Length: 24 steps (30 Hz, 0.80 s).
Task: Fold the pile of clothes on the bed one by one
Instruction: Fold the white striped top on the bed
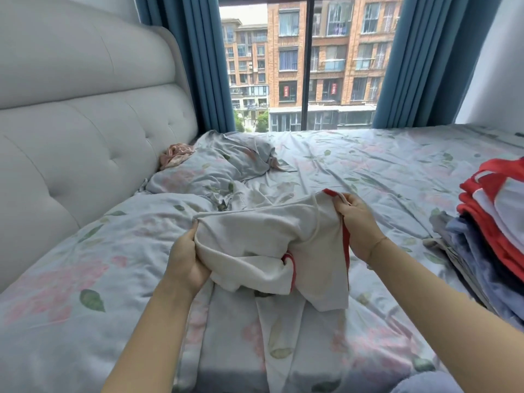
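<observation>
While holding a white shirt (272, 245) with red trim at frame centre, just above the bed (368, 165): left hand (185, 262) gripping its bunched left edge, right hand (358, 222) pinching the right edge near the collar. Judging as mid-fold, one garment in hand. Next: spreading it flat, aligning edges. Remaining pile (493, 231) lying at right edge of frame.

Clothes pile (499, 222) cut by right edge; left hand (185, 260) fingers behind white garment (263, 245).
</observation>
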Each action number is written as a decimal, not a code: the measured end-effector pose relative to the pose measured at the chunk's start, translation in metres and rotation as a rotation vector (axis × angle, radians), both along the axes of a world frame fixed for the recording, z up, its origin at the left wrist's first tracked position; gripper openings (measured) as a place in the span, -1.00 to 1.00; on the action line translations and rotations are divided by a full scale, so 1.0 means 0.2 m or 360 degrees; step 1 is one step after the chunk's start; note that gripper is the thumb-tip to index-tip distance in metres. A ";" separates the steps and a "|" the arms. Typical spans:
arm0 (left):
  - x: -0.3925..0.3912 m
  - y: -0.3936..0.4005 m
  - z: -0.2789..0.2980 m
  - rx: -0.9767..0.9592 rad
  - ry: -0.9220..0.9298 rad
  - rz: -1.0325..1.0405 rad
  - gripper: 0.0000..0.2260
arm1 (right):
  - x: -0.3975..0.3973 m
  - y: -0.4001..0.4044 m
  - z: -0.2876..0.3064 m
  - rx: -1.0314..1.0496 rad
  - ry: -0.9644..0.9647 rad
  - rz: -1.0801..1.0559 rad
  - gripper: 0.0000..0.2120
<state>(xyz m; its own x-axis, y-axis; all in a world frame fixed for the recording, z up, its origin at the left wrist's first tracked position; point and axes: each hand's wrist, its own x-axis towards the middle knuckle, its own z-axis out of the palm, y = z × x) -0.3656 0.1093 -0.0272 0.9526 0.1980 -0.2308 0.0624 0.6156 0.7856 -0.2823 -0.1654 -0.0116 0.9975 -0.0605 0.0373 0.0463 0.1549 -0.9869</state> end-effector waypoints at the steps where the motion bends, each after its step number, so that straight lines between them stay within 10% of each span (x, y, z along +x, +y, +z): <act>1: -0.01 0.00 0.08 0.0014 -0.0012 -0.0002 -0.57 | -0.02 -0.02 0.06 0.0021 -0.0014 0.0017 -0.89; 14: -0.17 -0.09 1.78 0.1104 -0.0775 -0.0085 -0.39 | -0.20 -0.36 1.54 0.0258 -0.0632 0.0060 -0.92; 24: -0.29 -0.11 2.12 0.1524 -0.0877 -0.0018 -0.60 | -0.19 -0.48 1.87 0.0438 -0.0863 0.0054 -0.84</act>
<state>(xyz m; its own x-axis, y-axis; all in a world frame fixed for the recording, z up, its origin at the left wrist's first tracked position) -0.4237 0.0880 0.3973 0.8807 0.0583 0.4701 -0.4411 -0.2608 0.8588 -0.3208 -0.2610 0.3625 0.8423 -0.1082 0.5280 0.5215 0.4112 -0.7476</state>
